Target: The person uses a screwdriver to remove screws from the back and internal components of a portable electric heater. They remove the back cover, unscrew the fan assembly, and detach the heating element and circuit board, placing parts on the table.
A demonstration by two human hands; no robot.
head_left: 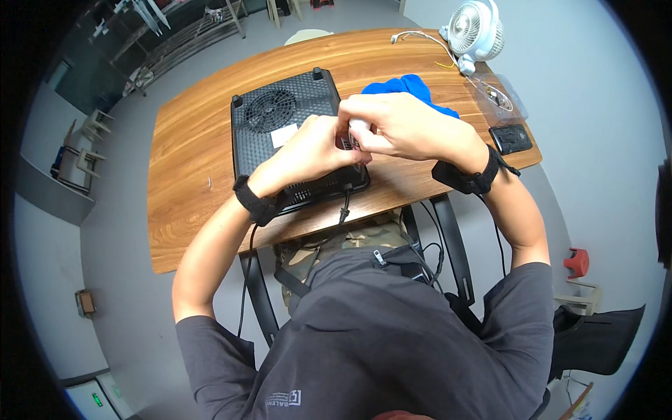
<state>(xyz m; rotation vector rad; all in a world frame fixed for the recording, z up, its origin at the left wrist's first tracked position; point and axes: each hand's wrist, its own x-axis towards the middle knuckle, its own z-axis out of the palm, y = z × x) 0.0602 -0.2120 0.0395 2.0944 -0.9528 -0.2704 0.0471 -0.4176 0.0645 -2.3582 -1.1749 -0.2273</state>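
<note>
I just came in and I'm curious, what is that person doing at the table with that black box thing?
A person sits at a wooden table with a flat black appliance lying bottom-up, its round fan vent showing. The left hand and right hand meet above its near edge, gripping a small whitish object too hidden to identify. A blue cloth lies behind the hands, and a white fan stands at the far corner.
</note>
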